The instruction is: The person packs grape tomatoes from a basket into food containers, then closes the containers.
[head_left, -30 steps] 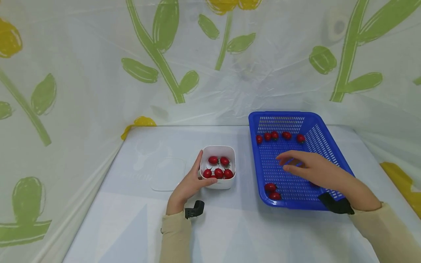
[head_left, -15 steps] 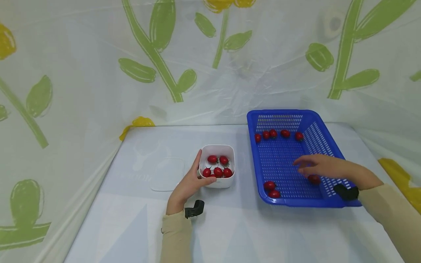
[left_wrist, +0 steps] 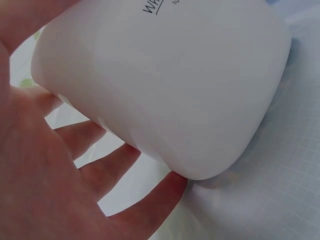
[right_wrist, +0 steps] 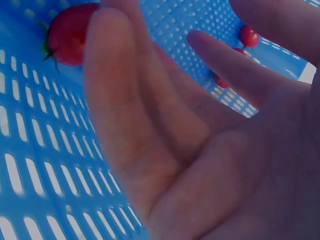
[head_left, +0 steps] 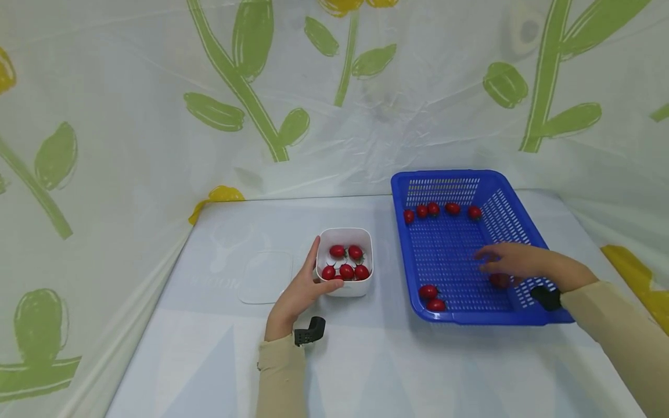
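The left arm (head_left: 282, 377) points straight ahead, and the left hand (head_left: 298, 299) has its thumb (head_left: 329, 286) and fingers (left_wrist: 150, 205) spread apart. The right arm (head_left: 617, 342) slants inward, and the right hand (head_left: 520, 260) has loosely bent fingers pointing left.

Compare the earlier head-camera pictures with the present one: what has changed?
The right hand has moved rightward within the blue basket, bringing its fingers closer to a tomato near the right side; nothing is visibly picked up or let go. The left hand still holds the white container, whose tomatoes look unchanged.
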`<state>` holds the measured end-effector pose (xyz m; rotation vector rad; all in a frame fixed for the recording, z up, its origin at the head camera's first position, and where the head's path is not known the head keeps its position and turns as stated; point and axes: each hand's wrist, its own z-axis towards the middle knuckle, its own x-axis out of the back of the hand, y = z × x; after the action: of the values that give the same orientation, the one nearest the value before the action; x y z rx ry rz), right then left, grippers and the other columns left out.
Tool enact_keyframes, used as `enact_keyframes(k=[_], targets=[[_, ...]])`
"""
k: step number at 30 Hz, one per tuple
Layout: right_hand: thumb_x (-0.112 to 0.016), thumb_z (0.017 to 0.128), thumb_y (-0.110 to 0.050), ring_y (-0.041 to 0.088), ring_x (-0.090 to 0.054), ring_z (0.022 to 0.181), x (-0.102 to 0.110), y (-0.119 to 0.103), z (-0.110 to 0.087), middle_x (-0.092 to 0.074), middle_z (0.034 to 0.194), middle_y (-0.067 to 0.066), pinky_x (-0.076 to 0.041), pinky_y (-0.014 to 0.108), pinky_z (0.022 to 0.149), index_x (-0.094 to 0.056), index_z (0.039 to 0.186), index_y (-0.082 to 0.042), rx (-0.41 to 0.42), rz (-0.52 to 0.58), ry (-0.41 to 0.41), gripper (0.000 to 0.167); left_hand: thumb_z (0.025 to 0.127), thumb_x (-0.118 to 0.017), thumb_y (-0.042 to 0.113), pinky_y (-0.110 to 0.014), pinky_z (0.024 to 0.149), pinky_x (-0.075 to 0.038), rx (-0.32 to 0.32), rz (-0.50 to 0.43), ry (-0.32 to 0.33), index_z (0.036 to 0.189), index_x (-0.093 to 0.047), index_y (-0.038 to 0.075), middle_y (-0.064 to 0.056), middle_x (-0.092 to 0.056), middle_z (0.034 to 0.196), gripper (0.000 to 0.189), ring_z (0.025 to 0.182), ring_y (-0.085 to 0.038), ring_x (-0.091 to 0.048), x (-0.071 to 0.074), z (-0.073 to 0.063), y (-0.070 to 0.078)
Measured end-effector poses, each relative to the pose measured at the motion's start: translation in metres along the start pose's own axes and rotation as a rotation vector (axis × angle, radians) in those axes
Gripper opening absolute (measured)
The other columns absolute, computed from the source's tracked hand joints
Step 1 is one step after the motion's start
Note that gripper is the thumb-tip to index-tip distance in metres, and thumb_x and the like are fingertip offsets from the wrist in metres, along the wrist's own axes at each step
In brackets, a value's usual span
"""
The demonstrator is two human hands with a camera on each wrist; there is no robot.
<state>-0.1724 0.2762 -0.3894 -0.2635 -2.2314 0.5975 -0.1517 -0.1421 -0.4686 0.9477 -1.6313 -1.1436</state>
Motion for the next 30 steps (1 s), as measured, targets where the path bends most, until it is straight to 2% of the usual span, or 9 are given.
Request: enact_keyframes(k=[4, 9, 16, 20, 24, 30], targets=[[-0.053, 0.089, -0.024, 0.018, -0.056, 0.07, -0.002, 0.002, 0.001, -0.057, 0.088, 0.009, -0.051, 0.035, 0.06, -0.041, 0.123, 0.008, -0.053, -0.043, -0.022, 0.048, 0.075, -0.072, 0.031, -0.048, 0.095, -0.033, -0.013, -0.008, -0.006, 0.134, -0.005, 0.054, 0.015, -0.013, 0.145, 0.092, 0.13, -0.021, -0.019, 0.001, 0.001, 0.001], [-0.054, 0.088, -0.022, 0.018, -0.054, 0.071, -0.006, 0.004, 0.006, -0.056, 0.089, 0.008, -0.05, 0.034, 0.061, -0.046, 0.12, 0.007, -0.076, -0.083, -0.024, 0.044, 0.075, -0.072, 0.03, -0.048, 0.096, -0.032, -0.018, -0.024, -0.012, 0.134, -0.005, 0.054, 0.015, -0.014, 0.144, 0.092, 0.13, -0.02, -0.019, 0.001, 0.001, 0.001], [-0.059, 0.085, -0.017, 0.021, -0.054, 0.082, -0.008, 0.013, 0.017, -0.056, 0.101, 0.014, -0.05, 0.037, 0.07, -0.051, 0.118, 0.006, 0.007, -0.113, 0.005, 0.04, 0.075, -0.072, 0.03, -0.049, 0.096, -0.032, -0.012, -0.018, -0.014, 0.135, -0.005, 0.053, 0.015, -0.013, 0.145, 0.093, 0.13, -0.02, -0.019, 0.001, 0.001, 0.001], [-0.06, 0.083, -0.008, 0.019, -0.052, 0.079, -0.01, 0.017, 0.021, -0.057, 0.096, 0.009, -0.049, 0.035, 0.068, -0.052, 0.117, 0.005, 0.043, -0.13, 0.052, 0.037, 0.075, -0.072, 0.029, -0.047, 0.096, -0.031, 0.006, -0.033, -0.026, 0.135, -0.005, 0.052, 0.014, -0.012, 0.145, 0.093, 0.129, -0.02, -0.02, 0.001, -0.001, 0.005], [-0.058, 0.082, 0.0, 0.018, -0.051, 0.075, -0.009, 0.02, 0.025, -0.057, 0.091, 0.007, -0.048, 0.032, 0.064, -0.055, 0.113, 0.004, 0.07, -0.169, 0.11, 0.032, 0.074, -0.072, 0.031, -0.047, 0.098, -0.03, 0.005, -0.061, -0.054, 0.139, -0.003, 0.045, 0.01, -0.01, 0.147, 0.096, 0.131, -0.022, -0.018, 0.002, -0.007, 0.016], [-0.062, 0.084, -0.013, 0.016, -0.054, 0.074, -0.005, 0.019, 0.029, -0.058, 0.098, 0.009, -0.051, 0.033, 0.065, -0.057, 0.112, 0.001, 0.081, -0.155, 0.136, 0.032, 0.074, -0.072, 0.035, -0.048, 0.098, -0.029, 0.001, -0.051, -0.073, 0.142, -0.001, 0.038, 0.004, -0.008, 0.148, 0.098, 0.132, -0.025, -0.015, 0.003, -0.013, 0.029]])
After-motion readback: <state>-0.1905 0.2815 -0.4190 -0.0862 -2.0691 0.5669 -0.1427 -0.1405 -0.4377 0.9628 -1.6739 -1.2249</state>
